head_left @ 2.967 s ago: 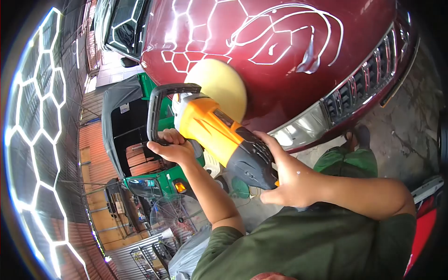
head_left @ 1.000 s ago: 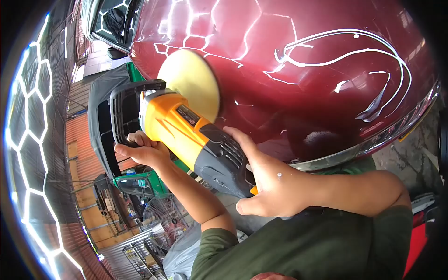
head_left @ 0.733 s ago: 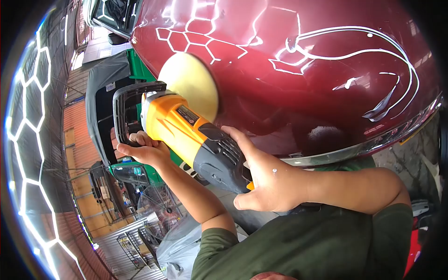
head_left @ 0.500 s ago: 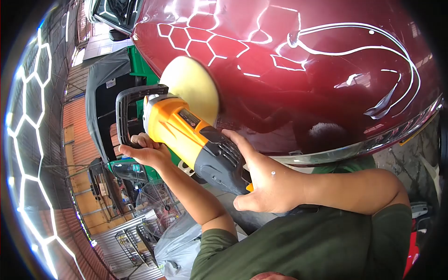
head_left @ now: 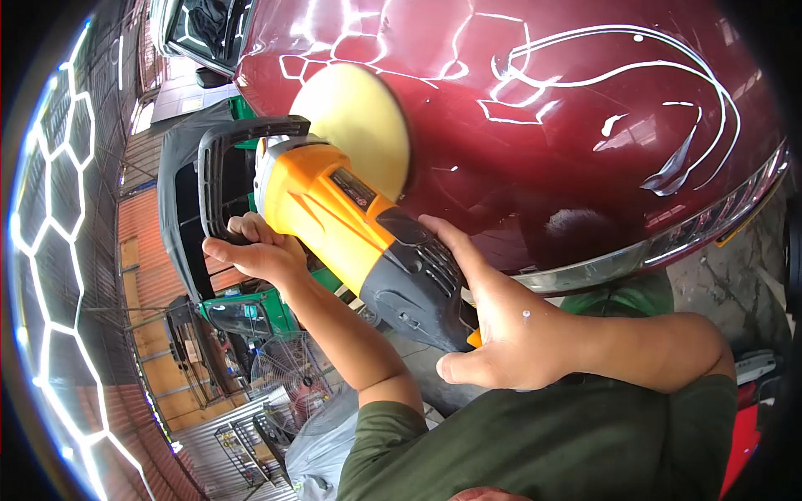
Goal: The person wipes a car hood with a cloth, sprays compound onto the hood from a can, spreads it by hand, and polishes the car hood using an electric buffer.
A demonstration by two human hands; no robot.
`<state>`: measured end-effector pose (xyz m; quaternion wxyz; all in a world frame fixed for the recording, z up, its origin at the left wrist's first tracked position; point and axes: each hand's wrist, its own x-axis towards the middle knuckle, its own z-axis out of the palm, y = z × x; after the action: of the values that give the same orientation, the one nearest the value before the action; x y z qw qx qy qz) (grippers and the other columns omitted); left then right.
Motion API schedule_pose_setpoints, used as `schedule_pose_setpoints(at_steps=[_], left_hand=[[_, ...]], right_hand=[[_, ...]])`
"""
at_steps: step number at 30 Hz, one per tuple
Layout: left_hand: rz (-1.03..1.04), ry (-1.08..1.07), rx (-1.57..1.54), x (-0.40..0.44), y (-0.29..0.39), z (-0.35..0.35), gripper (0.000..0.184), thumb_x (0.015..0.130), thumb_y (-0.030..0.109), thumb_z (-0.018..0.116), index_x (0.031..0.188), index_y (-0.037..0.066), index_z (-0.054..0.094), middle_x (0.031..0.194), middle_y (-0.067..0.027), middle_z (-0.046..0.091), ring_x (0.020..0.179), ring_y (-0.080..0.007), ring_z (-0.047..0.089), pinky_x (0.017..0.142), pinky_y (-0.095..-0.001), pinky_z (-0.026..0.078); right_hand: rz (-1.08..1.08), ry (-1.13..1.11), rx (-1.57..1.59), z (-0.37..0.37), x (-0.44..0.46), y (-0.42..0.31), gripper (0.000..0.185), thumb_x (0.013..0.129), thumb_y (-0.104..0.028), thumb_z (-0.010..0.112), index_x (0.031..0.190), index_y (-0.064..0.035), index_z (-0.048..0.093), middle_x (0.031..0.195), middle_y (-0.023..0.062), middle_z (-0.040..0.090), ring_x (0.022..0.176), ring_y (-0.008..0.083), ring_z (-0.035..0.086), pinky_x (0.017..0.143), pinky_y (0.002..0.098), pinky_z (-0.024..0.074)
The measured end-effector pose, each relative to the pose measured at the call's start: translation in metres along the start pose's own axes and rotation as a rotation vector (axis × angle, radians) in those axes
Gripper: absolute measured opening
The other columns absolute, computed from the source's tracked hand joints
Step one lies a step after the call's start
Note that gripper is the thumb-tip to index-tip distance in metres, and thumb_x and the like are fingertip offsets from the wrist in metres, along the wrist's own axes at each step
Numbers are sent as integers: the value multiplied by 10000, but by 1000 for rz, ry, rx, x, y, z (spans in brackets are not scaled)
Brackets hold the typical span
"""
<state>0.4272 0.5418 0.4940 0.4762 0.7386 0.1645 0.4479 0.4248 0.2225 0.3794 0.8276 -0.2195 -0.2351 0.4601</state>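
A: Where've we got the polisher (head_left: 334,221)?
B: At the near edge of the red hood (head_left: 535,184), yellow pad (head_left: 355,125) up against it.
A: And our hands?
B: Both clamped on. Our left hand (head_left: 263,250) is wrapped round the black front handle (head_left: 209,179), right hand (head_left: 514,326) gripping the dark rear body (head_left: 413,288).
A: Anything else?
B: We've got a green vehicle (head_left: 177,159) and fan (head_left: 292,380) past the hood's left side.

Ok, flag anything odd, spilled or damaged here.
One thing: a cloudy whitish patch on the glossy dark-red car hood, near its front edge. It breaks the shine; residue or reflection, I can't tell. Nothing else stands out.
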Motion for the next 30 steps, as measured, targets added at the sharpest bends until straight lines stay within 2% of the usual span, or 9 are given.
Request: schedule_pose_setpoints(at_steps=[9, 22, 25, 30], left_hand=[[-4, 15, -2, 1, 1, 9, 758, 898, 868, 543, 642, 183, 342, 567, 55, 310, 490, -67, 254, 480, -244, 178], [6, 29, 1, 10, -6, -21, 742, 913, 839, 560, 643, 183, 343, 565, 60, 313, 477, -62, 272, 464, -240, 178], [51, 16, 11, 10, -8, -27, 722, 933, 820, 553, 657, 181, 361, 566, 63, 312, 472, -58, 275, 459, -236, 179], [59, 105, 45, 8, -14, -44, 705, 954, 800, 543, 673, 177, 369, 554, 67, 320, 463, -54, 279, 453, -232, 180]], right_hand=[[-84, -6, 25, -1, 1, 4, 1194, 777, 54, 696, 1666, -25, -98, 1635, 184, 276, 1525, 241, 297, 1266, 404, 243], [16, -40, 31, 0, 16, 5, 1165, 774, 64, 670, 1662, -18, -80, 1619, 193, 286, 1519, 257, 303, 1266, 410, 251], [-25, -30, -23, 1, 21, 11, 1158, 777, 63, 674, 1659, -13, -72, 1609, 196, 295, 1515, 258, 309, 1265, 403, 252], [91, -54, -45, 2, 28, 14, 1163, 791, 48, 693, 1661, -28, -76, 1600, 204, 322, 1471, 264, 379, 1212, 398, 345]])
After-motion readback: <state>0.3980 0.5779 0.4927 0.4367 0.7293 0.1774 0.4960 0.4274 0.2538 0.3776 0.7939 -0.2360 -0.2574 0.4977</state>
